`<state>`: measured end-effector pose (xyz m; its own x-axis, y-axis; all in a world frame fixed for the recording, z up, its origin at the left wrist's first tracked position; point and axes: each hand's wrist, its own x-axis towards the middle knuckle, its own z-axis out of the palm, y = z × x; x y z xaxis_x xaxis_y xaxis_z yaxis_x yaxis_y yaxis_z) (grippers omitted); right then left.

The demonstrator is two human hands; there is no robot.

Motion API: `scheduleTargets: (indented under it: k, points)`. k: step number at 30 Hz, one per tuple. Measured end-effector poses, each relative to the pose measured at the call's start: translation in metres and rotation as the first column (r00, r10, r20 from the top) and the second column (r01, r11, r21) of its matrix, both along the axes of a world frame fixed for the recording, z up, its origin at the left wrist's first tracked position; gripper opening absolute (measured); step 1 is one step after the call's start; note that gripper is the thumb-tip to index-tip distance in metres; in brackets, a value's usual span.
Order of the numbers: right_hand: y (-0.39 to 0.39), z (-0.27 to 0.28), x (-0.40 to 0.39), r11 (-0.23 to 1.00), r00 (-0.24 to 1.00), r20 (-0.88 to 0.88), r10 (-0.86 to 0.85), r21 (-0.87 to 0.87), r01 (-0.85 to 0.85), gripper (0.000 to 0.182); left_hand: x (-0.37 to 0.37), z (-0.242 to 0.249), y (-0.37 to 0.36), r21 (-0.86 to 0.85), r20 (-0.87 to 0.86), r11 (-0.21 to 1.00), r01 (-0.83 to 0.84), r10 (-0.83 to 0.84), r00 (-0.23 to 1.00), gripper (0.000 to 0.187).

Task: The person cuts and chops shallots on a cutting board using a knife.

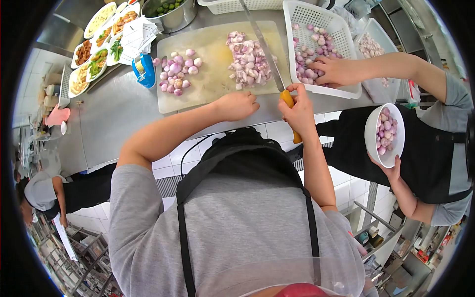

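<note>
My right hand is wrapped round the yellow handle of a long knife, whose blade points away over the cutting board. Resting near the board's front edge, my left hand has its fingers curled in, and I see nothing in it. Just beyond it lies a pile of cut shallots. Whole peeled shallots sit in a group on the left of the board. A white perforated basket with more shallots stands right of the board.
At right a co-worker's hand reaches into the basket; their other hand holds a white bowl of shallots. A white tub stands behind. At left are a blue tape dispenser, several food dishes and a metal pot.
</note>
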<state>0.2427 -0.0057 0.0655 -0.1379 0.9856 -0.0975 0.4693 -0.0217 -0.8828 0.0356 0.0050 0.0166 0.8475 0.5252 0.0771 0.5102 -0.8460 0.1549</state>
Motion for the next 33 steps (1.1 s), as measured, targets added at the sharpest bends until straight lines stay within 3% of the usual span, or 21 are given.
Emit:
scheduleTargets:
  k: [4, 6, 8, 9, 11, 14, 18, 20, 21, 23, 24, 26, 28, 31, 33]
  points:
    - [0.001, 0.001, 0.000, 1.000, 1.000, -0.016, -0.003, 0.021, 0.003, 0.033, -0.001, 0.008, 0.009, -0.128, -0.001, 0.982, -0.138, 0.139, 0.990, 0.010]
    - [0.000, 0.005, 0.001, 1.000, 1.000, -0.020, -0.012, 0.007, 0.012, 0.033, -0.003, 0.021, 0.021, -0.275, 0.107, 0.918, -0.286, 0.324, 0.940, 0.009]
    - [-0.001, 0.004, 0.000, 1.000, 1.000, -0.024, -0.016, -0.018, 0.015, 0.033, -0.011, 0.023, 0.051, -0.170, 0.343, 0.954, -0.249, 0.294, 0.892, 0.005]
    - [0.000, 0.002, 0.000, 1.000, 0.999, -0.031, -0.020, -0.011, 0.019, 0.033, -0.014, 0.028, 0.059, -0.172, 0.343, 0.952, -0.254, 0.299, 0.890, 0.005]
    - [0.003, 0.002, 0.000, 1.000, 0.999, -0.039, -0.021, 0.000, 0.021, 0.033, -0.019, 0.041, 0.072, -0.396, 0.419, 0.841, -0.369, 0.523, 0.743, 0.005]
    - [0.003, 0.003, -0.001, 1.000, 0.999, -0.038, -0.016, -0.004, 0.016, 0.033, -0.022, 0.035, 0.086, -0.530, 0.394, 0.741, -0.412, 0.646, 0.654, 0.010]
    - [0.004, 0.001, -0.001, 1.000, 0.999, -0.038, -0.029, 0.009, 0.029, 0.033, -0.022, 0.041, 0.086, -0.515, 0.311, 0.727, -0.453, 0.652, 0.692, 0.015]
    - [0.006, 0.003, -0.003, 0.999, 0.999, -0.037, -0.028, 0.021, 0.029, 0.032, -0.025, 0.028, 0.088, -0.105, 0.468, 0.915, -0.389, 0.390, 0.793, 0.017]
    - [0.005, 0.004, -0.004, 1.000, 0.999, -0.044, -0.030, 0.006, 0.030, 0.032, -0.027, 0.032, 0.088, -0.100, 0.469, 0.914, -0.394, 0.393, 0.791, 0.017]
    - [0.004, 0.006, -0.005, 1.000, 0.999, -0.052, -0.017, -0.010, 0.016, 0.032, -0.034, 0.038, 0.084, -0.372, 0.491, 0.796, -0.477, 0.605, 0.627, 0.017]
    - [0.005, 0.006, -0.006, 1.000, 1.000, -0.010, 0.015, -0.004, -0.015, 0.033, -0.043, 0.044, 0.083, -0.370, 0.491, 0.790, -0.489, 0.613, 0.620, 0.017]
    - [0.000, 0.010, -0.013, 0.998, 0.998, 0.027, 0.055, 0.000, -0.055, 0.034, -0.072, 0.053, 0.081, -0.454, 0.458, 0.607, -0.652, 0.787, 0.413, 0.018]
    - [-0.010, 0.021, -0.027, 0.969, 0.989, -0.062, 0.132, -0.201, -0.142, 0.038, -0.112, 0.052, 0.083, -0.400, 0.490, 0.493, -0.773, 0.827, 0.274, 0.019]
    - [-0.015, 0.007, -0.047, 0.927, 0.963, -0.090, 0.253, -0.264, -0.268, 0.041, -0.151, 0.051, 0.073, -0.285, 0.410, 0.501, -0.817, 0.834, 0.368, 0.018]
    - [-0.016, 0.004, -0.062, 0.911, 0.957, -0.099, 0.272, -0.294, -0.289, 0.041, -0.137, 0.067, 0.056, -0.443, 0.185, 0.437, -0.783, 0.899, 0.398, 0.020]
